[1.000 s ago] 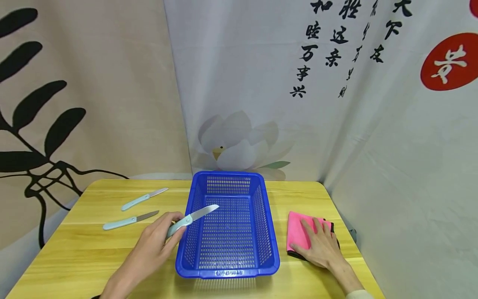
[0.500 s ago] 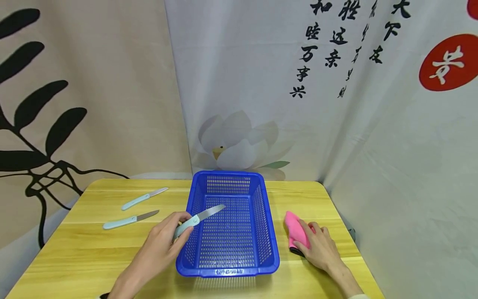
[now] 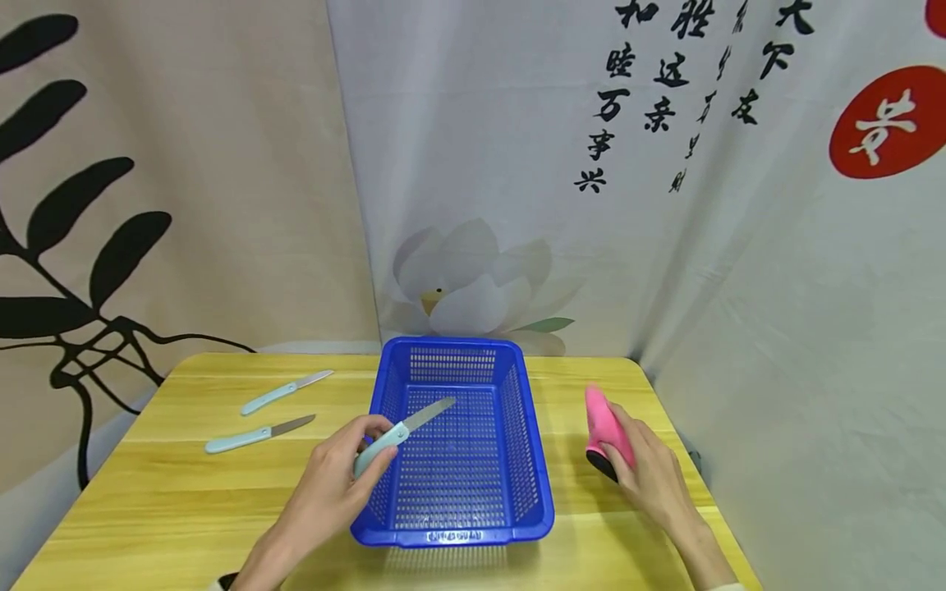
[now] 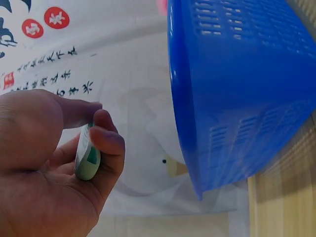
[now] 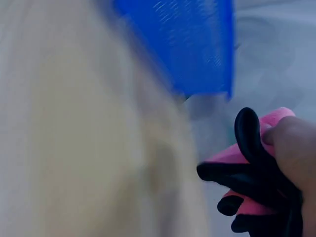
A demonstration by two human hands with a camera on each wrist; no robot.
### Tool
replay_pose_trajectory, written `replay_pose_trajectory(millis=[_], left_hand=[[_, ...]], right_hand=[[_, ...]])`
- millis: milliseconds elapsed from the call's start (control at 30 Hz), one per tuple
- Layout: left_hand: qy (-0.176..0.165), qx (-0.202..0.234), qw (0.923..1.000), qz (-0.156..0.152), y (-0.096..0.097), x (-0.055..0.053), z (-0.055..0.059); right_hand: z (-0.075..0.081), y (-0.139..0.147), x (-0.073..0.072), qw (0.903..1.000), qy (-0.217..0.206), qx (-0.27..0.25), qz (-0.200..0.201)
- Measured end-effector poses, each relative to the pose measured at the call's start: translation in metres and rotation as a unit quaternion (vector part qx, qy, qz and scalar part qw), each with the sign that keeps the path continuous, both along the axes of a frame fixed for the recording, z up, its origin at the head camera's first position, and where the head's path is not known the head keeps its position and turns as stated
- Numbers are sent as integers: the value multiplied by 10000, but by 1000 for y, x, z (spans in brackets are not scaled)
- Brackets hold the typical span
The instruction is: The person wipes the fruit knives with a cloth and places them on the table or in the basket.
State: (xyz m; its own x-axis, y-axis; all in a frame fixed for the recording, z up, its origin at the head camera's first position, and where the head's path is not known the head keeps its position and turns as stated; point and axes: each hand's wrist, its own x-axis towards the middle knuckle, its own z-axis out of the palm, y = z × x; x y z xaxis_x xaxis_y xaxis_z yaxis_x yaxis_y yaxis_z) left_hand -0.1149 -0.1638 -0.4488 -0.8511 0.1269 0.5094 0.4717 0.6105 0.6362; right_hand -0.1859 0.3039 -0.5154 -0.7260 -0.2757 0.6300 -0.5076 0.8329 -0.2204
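Note:
My left hand [image 3: 332, 472] grips a paring knife [image 3: 380, 450] by its pale blue handle, the blade pointing up and right over the basket. In the left wrist view, fingers and thumb curl about the knife handle [image 4: 88, 158]. The blue plastic basket [image 3: 452, 539] sits on the table in front of me. To its right, my right hand [image 3: 650, 472] pinches a bunched pink cloth with black edging [image 3: 608, 431], raised off the table. The right wrist view has the folded cloth [image 5: 256, 173] hanging in the hand, its black borders facing the camera.
Two more pale blue-handled knives lie on the table's left: one farther back [image 3: 284, 391], one nearer [image 3: 259, 435]. The wooden table [image 3: 148, 509] ends against a printed curtain [image 3: 488, 164] behind, and another curtain side hangs along the right.
My right hand has closed on the flat pink cloth, bunched it and lifted it from the table. My left hand has moved slightly right with the knife, farther over the basket.

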Motion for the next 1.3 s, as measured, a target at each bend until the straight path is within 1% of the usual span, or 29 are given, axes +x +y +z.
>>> replay_pose_trajectory(millis=[67, 133, 233, 300, 400, 533, 633, 733, 867, 967, 1100, 1233, 1300], left_hand=[[-104, 48, 9999, 15, 2, 0, 2], [-185, 97, 9998, 30, 4, 0, 4], [-246, 170, 9995, 71, 7, 0, 7], [-261, 220, 9994, 114, 9, 0, 9], [-308, 310, 9989, 146, 14, -1, 13], [-513, 542, 9972, 53, 21, -1, 19], [-590, 707, 9957, -55, 28, -1, 24], [-541, 770, 9955, -121, 34, -1, 28], [-442, 754, 9960, -185, 40, 1, 30], [-413, 790, 9957, -247, 43, 2, 30], [-409, 895, 9946, -318, 46, 5, 30], [-278, 893, 9948, -406, 47, 7, 30], [-221, 877, 9948, -464, 47, 8, 30]], right_hand=[[17, -8, 0, 9990, 341, -97, 271], [35, -20, 2, 9966, 555, -217, 563], [60, -43, 7, 9921, 730, -348, 963], [74, -60, 12, 9881, 833, -411, 1226], [90, -85, 19, 9826, 927, -453, 1545], [104, -116, 28, 9764, 1085, -368, 1829], [109, -136, 34, 9727, 1293, -131, 1921], [110, -153, 38, 9681, 1486, 200, 2005], [107, -169, 40, 9615, 1659, 600, 2107], [103, -178, 40, 9575, 1783, 773, 2132], [100, -184, 38, 9548, 1918, 967, 2055], [100, -188, 35, 9527, 2131, 1077, 1879], [100, -187, 34, 9534, 2166, 1077, 1803]])
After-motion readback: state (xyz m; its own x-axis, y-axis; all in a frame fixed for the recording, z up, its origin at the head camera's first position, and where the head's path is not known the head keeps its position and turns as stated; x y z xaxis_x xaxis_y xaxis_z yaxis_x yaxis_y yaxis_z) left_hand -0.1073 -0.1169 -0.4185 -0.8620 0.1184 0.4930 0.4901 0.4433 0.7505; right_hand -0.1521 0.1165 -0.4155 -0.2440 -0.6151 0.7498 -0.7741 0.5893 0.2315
